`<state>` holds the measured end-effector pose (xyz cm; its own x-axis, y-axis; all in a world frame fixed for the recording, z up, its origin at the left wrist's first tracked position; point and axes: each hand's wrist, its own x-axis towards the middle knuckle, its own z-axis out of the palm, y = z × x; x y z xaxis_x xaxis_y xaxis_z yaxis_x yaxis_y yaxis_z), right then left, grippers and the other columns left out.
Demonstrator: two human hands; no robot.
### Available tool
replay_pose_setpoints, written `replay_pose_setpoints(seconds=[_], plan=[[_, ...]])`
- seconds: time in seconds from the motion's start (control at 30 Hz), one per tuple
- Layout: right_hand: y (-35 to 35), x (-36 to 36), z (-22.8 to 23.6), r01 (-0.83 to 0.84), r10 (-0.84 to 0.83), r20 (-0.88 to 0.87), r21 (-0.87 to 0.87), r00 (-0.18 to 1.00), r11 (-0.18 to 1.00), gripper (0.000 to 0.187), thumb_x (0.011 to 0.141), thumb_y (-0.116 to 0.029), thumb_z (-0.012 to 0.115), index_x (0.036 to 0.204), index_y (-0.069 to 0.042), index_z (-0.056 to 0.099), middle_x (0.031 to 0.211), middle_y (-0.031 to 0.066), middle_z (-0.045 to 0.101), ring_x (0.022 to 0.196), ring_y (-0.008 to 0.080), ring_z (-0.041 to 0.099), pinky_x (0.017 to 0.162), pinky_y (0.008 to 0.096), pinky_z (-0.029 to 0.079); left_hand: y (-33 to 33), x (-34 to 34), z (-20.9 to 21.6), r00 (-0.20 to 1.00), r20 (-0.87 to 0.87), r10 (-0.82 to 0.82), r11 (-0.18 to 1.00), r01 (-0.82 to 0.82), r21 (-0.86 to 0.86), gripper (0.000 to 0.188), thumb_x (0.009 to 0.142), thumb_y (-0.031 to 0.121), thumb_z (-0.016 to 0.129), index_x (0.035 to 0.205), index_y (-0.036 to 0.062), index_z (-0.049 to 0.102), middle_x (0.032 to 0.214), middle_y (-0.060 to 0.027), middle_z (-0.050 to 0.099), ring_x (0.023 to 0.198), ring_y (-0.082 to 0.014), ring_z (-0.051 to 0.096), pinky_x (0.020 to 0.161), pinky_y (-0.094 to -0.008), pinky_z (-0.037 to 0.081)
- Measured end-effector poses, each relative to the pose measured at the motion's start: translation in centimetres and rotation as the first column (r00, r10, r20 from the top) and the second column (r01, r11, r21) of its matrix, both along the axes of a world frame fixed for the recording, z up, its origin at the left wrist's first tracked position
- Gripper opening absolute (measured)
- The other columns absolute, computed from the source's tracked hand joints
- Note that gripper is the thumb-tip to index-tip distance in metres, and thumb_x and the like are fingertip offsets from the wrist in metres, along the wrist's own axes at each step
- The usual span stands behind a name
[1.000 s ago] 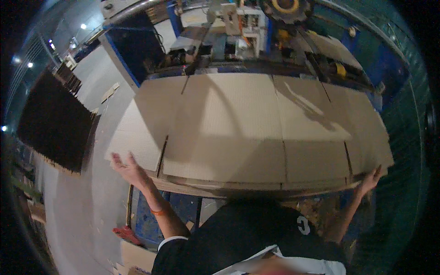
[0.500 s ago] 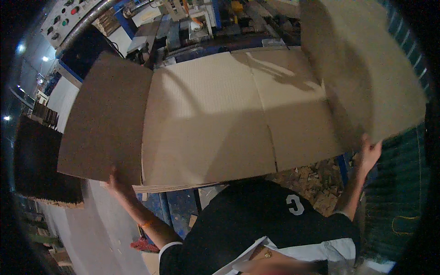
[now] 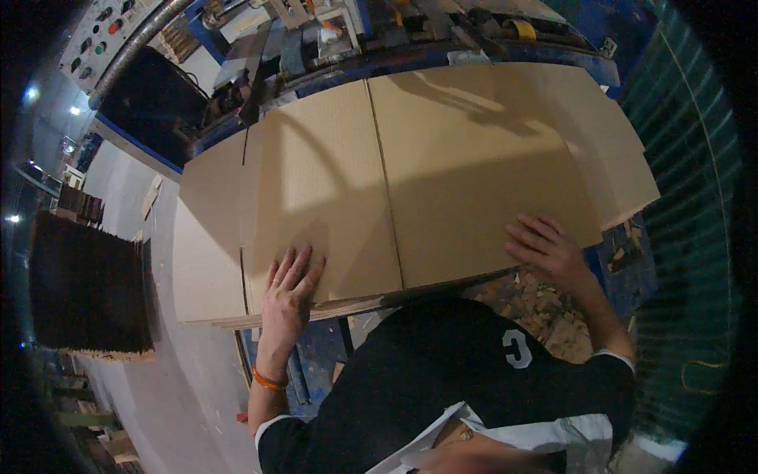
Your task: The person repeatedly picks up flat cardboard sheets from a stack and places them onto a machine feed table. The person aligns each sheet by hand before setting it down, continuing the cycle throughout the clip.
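A brown cardboard sheet [image 3: 466,174] lies folded flat, its two outer panels turned inward so that they meet at a narrow seam left of the middle. Beneath it are more cardboard sheets [image 3: 209,229], which stick out at both sides and form a stack along the near edge. My left hand [image 3: 292,288] rests on the left panel by the near edge, fingers spread and pointing away from me. On the right panel, close to its near right corner, lies my right hand [image 3: 553,251] with its fingers stretched out flat.
Beyond the cardboard stands a blue machine [image 3: 410,47] with rollers and metal parts. A control panel [image 3: 103,35] with buttons is at the far left. A dark stack of cardboard [image 3: 87,284] stands on the left. Cardboard scraps [image 3: 545,312] lie below the near edge; a green corrugated surface [image 3: 687,261] is on the right.
Both raised outer panels have been folded down flat toward the middle. My hands have let go of their edges and moved inward onto the panels.
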<state>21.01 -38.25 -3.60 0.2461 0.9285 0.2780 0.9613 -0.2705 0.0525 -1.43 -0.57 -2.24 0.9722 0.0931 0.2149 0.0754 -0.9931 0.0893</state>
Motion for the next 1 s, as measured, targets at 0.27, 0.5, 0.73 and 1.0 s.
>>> replay_pose_setpoints(seconds=[0.27,0.5,0.73,1.0], plan=[[1.8,1.7,1.3,0.017,-0.046,-0.224,-0.129,0.974,0.991,0.052,0.081,-0.029,0.059,0.128,-0.013,0.046,0.136,0.0083,0.04,0.123,0.0291,0.04,0.101,0.0448,0.031,0.1,0.3,-0.3,0.999,0.04,0.011,0.999,-0.009,-0.037,0.051,0.072,0.003,0.057,0.122,0.0155,0.054,0.133,-0.0096,0.044,0.124,-0.032,0.04,0.102,-0.048,0.029],[12.6,5.5,0.8,0.366,0.066,-0.993,0.098,0.098,0.926,0.046,0.088,-0.039,0.053,0.118,-0.004,0.05,0.102,0.0079,0.059,0.076,0.014,0.062,0.059,0.0248,0.051,0.0,-0.1,1.4,0.998,-0.018,-0.053,0.959,0.046,-0.281,0.057,0.066,0.009,0.062,0.122,0.0055,0.052,0.136,-0.0185,0.038,0.127,-0.0372,0.032,0.103,-0.0464,0.029],[24.9,8.6,-0.6,0.293,0.06,-0.987,0.014,-0.146,0.956,0.035,0.09,-0.033,0.048,0.085,0.001,0.054,0.076,0.011,0.061,0.056,0.0179,0.062,0.044,0.0302,0.05,0.4,0.5,1.5,0.997,-0.026,-0.074,0.9,0.056,-0.433,0.051,0.075,0.022,0.063,0.121,0.0041,0.053,0.135,-0.0183,0.04,0.126,-0.0356,0.034,0.102,-0.0442,0.03],[26.1,8.4,-0.4,0.211,0.091,-0.995,0.082,-0.034,0.974,0.025,0.089,-0.028,0.052,0.089,-0.003,0.057,0.077,0.004,0.06,0.056,0.011,0.058,0.045,0.022,0.046,8.5,4.1,-1.3,0.786,0.192,0.588,0.718,-0.398,-0.571,0.038,0.085,0.019,0.056,0.119,0.0018,0.053,0.116,-0.0182,0.057,0.102,-0.03,0.058,0.089,-0.0349,0.044]])
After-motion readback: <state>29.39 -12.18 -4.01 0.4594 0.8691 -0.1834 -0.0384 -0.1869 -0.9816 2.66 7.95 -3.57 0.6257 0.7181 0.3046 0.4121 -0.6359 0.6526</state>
